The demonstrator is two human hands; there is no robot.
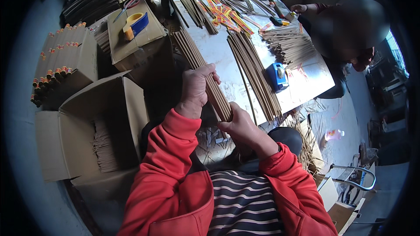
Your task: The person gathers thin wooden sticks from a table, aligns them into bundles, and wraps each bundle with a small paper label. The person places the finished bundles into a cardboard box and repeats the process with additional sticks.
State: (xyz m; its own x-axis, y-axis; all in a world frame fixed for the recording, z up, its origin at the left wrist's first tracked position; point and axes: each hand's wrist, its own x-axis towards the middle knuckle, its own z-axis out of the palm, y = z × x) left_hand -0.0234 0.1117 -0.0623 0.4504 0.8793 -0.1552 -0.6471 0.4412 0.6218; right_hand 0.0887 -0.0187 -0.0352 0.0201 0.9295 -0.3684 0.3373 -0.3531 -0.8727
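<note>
A bundle of long brown incense sticks slants across the near left edge of the white table. My left hand is closed round its middle, the thumb lying over the top. Lower down, my right hand wraps the bundle's near end, thumb across the sticks. Just right of the bundle, a row of loose brown sticks lies on the table, reaching to its near edge. Beside that row stands a blue tape dispenser.
Left of me is an open cardboard box with sticks inside. Behind it, a closed carton carries a large tape roll and scissors. Wrapped bundles are stacked far left. Red-yellow labels lie on the table; a co-worker sits at right.
</note>
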